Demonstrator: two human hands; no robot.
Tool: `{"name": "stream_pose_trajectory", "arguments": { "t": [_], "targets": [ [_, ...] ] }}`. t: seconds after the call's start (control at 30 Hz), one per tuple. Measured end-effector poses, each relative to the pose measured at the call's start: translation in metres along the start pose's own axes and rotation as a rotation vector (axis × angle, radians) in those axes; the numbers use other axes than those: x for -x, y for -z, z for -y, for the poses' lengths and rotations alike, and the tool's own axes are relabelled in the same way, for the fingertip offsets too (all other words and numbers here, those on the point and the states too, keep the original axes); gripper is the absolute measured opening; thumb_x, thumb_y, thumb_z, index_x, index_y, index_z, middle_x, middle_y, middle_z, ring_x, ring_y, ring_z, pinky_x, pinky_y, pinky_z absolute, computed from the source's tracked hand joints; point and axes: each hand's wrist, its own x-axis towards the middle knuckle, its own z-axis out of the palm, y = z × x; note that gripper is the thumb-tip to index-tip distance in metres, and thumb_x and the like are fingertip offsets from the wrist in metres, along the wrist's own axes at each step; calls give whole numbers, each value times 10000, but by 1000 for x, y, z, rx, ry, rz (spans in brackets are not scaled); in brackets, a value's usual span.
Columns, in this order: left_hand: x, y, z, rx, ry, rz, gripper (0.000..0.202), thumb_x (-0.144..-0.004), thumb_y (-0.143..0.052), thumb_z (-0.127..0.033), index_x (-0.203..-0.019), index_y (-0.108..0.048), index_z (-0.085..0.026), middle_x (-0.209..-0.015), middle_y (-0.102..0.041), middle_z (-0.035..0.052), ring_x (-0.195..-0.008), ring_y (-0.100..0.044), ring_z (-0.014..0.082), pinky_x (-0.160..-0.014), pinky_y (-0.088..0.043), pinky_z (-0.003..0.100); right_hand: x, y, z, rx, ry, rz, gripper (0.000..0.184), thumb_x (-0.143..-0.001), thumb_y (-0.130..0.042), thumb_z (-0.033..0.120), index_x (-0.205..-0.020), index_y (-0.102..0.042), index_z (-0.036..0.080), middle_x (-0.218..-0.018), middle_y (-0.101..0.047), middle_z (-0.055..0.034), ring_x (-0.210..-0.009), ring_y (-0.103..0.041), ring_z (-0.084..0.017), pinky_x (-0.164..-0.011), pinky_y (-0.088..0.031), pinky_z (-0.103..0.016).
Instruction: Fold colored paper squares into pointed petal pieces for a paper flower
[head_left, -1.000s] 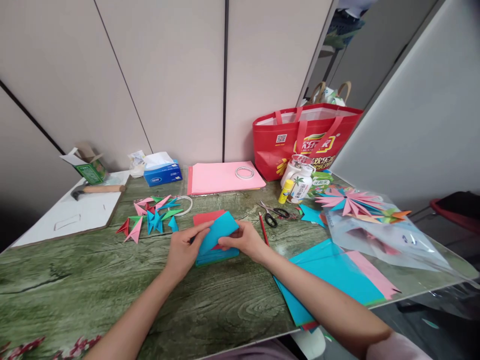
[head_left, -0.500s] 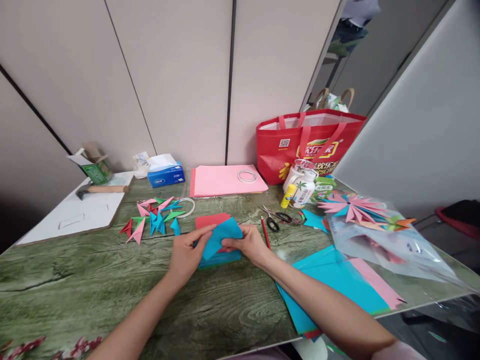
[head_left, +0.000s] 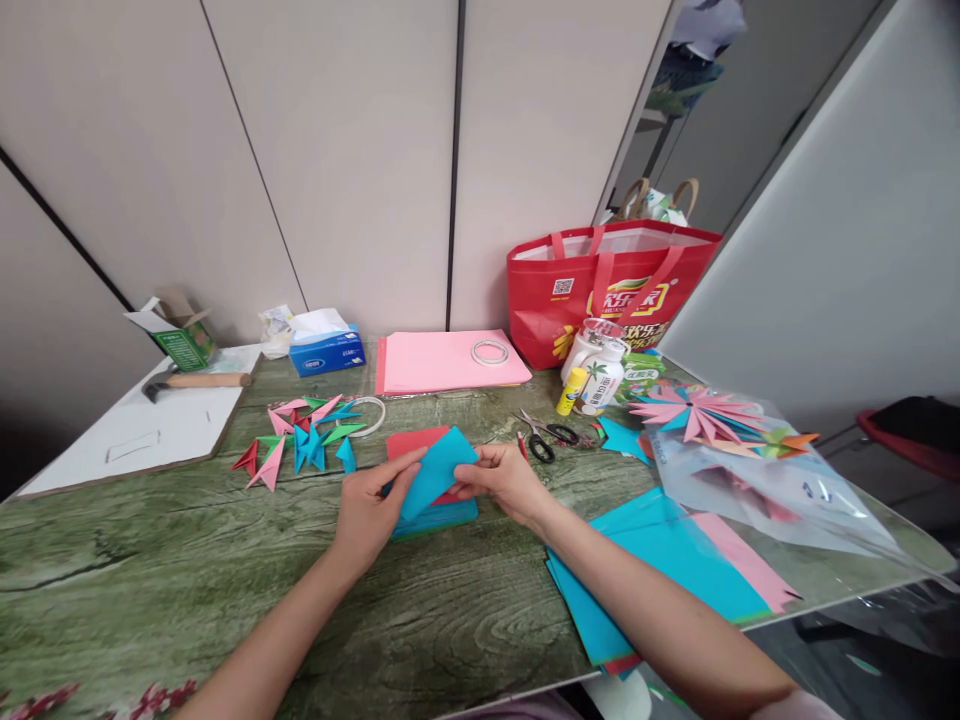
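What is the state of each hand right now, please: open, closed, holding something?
Left hand: closed, holding the blue paper by its left side.
Right hand: closed, holding the same paper at its right side.

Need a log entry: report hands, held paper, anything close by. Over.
Left hand pinching, right hand at right edge: blue four-sided paper piece. Flat red paper and blue paper beneath. Black-handled metal scissors forward-right of right hand.
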Motion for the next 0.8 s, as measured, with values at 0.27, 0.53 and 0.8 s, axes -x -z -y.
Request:
{"name": "stream_pose_trajectory", "arguments": {
  "t": [0.27, 0.53, 0.8],
  "targets": [
    [3, 0, -2, -19, -19, -15, 225, -753, -560, -243, -932, -693, -218, -882, -718, 12, -671, -670, 182, -591, -510, 243, 2, 0, -1, -11, 46, -21, 242, -534, -759, 320, -557, -608, 133, -555, -679, -20, -504, -634, -135, -491, -512, -227],
    [2, 0, 0, -31, 13, -29, 230, -751, -557, -249, -933, -695, -221, -853, -724, 9, -600, -654, 168, -548, -506, 239, 3, 3, 4, -10, 98, -59, 244, -607, -712, 362, -621, -635, 130, -553, -673, -22, -514, -638, -137, -494, -510, -226],
    [1, -2, 1, 49, 102, -49, 230, -740, -577, -270, -923, -699, -204, -921, -710, 21, -758, -665, 211, -674, -526, 285, 4, 0, 4, 21, 104, -52, 265, -635, -686, 387, -632, -608, 134, -566, -676, -31, -522, -641, -141, -469, -502, -216]
  ]
}}
